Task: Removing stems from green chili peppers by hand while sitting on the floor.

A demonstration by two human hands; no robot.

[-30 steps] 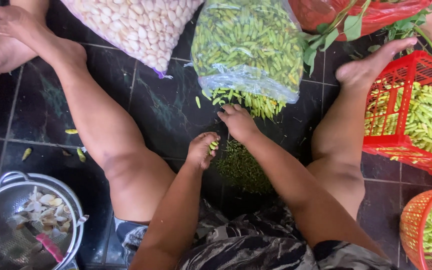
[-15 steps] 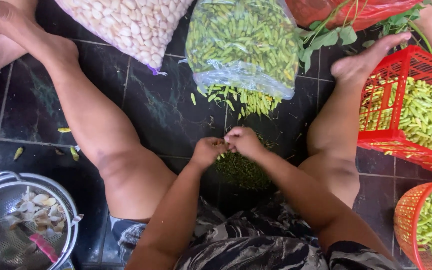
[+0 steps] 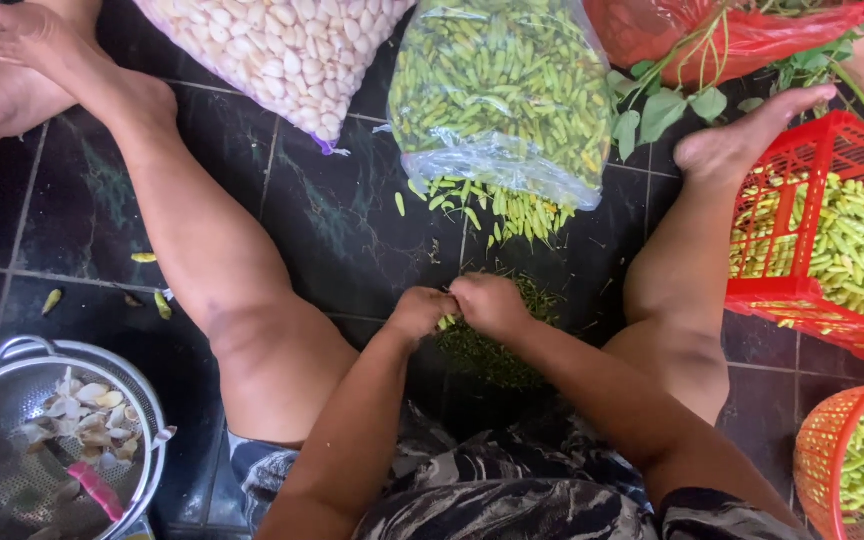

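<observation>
We sit on a dark tiled floor (image 3: pixel 352 230) with our legs spread wide; at twelve o'clock lies a clear plastic bag of green chillies (image 3: pixel 502 90), its mouth spilling a few onto the tiles toward us; at eleven o'clock sits a bag of pale garlic cloves (image 3: pixel 282 50); at one o'clock a red bag (image 3: pixel 722 40) with leafy stems (image 3: pixel 662 105) trailing from it; at three o'clock a red basket (image 3: pixel 802 300) holds more green chillies, touched at its rim by our right foot; at four o'clock an orange basket (image 3: pixel 822 470) holds chillies too; at eight o'clock a metal colander (image 3: pixel 142 400) carries garlic skins and a pink-handled tool; straight ahead of us, between the thighs, a dark green heap of stems (image 3: pixel 497 350) lies on the floor; our left hand (image 3: pixel 420 312) and right hand (image 3: pixel 492 303) meet just above that heap, touching each other, fingers curled, together pinching a small green chilli (image 3: pixel 447 321) between them; a few loose chillies (image 3: pixel 152 290) lie at nine o'clock beside our left leg.
</observation>
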